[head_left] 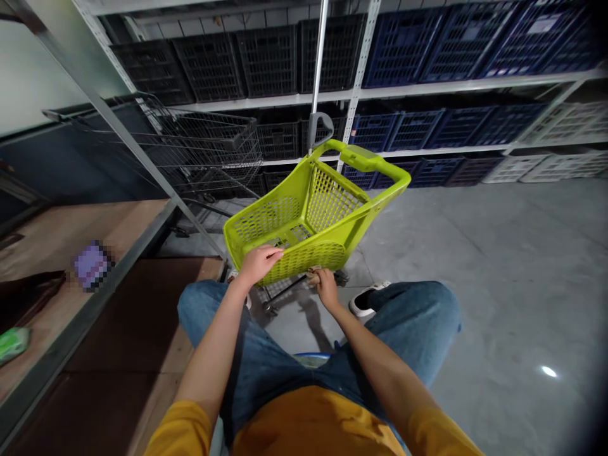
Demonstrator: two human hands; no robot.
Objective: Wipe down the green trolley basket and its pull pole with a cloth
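Note:
A lime-green plastic shopping cart point(327, 247) stands just ahead of my knees, its handle toward the far right. My left hand point(259, 263) is closed at the near top rim of its basket, with the fingertips partly hidden. Lower and to the right, my right hand point(327, 288) pinches a small crumpled brownish cloth point(313, 275) against or close beside the basket's lower side wall; contact cannot be made out. Inside the basket, the slatted floor and the perforated far wall show.
Shelves hold black crates point(268, 60) and blue crates point(403, 47) at the back. A wire shopping cart point(204, 142) stands behind the green one. At left, a wooden-topped bench point(128, 221) carries a blurred purple item point(92, 265) and a green-white packet point(13, 344). A metal pole point(319, 63) rises behind the basket.

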